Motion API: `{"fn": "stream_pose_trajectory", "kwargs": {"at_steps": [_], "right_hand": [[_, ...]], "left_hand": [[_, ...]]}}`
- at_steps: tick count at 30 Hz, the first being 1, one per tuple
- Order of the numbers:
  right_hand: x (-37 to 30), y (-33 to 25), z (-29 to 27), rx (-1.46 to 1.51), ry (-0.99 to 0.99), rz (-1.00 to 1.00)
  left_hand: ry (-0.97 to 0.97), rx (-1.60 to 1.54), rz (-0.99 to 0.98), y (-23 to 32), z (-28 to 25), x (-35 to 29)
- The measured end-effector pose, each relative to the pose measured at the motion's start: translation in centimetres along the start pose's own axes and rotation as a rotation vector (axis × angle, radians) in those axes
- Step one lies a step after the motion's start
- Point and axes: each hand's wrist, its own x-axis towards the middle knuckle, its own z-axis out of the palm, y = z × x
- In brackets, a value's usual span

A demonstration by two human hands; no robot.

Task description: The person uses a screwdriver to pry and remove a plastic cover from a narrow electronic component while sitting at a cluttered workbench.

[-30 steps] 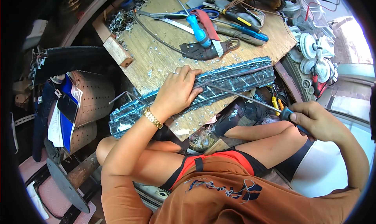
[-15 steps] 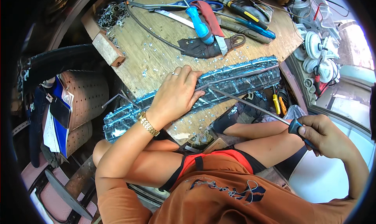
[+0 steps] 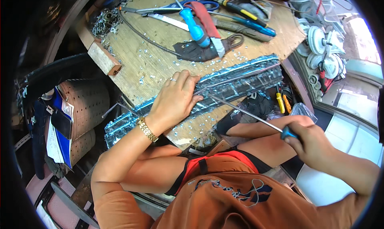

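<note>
A long dark bar with ragged, silvery edges slants across the near part of the wooden bench. My left hand is clamped over its middle, fingers bent and thumb on the near side. A thin metal rod runs along the bar's top and passes by this hand; a bent piece of rod sticks out at the left end. In my right hand is the blue-black handle of a long screwdriver. Its shaft points left, and its tip meets the bar close to my left thumb.
On the bench lie a blue-handled screwdriver, a dark rag, blue scissors, pliers and metal scraps. A wooden block edges it at left. White spool-like parts stand right. My legs flank the bench.
My right hand has moved left, bringing the screwdriver handle closer to the bar; its tip has slid slightly left toward my left thumb. My left hand keeps its place on the bar.
</note>
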Motion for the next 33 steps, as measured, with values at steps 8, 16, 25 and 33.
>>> {"fn": "stream_pose_trajectory", "kwargs": {"at_steps": [8,16,25,33], "right_hand": [[-0.4,4.3,5.7,0.46,-0.057,0.087],[-0.6,4.6,6.9,0.531,-0.035,0.076],[0.6,2.8,7.1,0.573,-0.081,0.128],[9.0,10.2,18.2,0.121,0.435,-0.256]], "left_hand": [[0.003,0.068,-0.029,-0.1,-0.3,-0.5],[0.025,0.076,-0.018,0.4,-0.2,-0.5],[0.046,0.047,-0.006,-0.3,0.0,-0.5],[0.007,-0.021,-0.033,0.1,0.0,-0.5]]}}
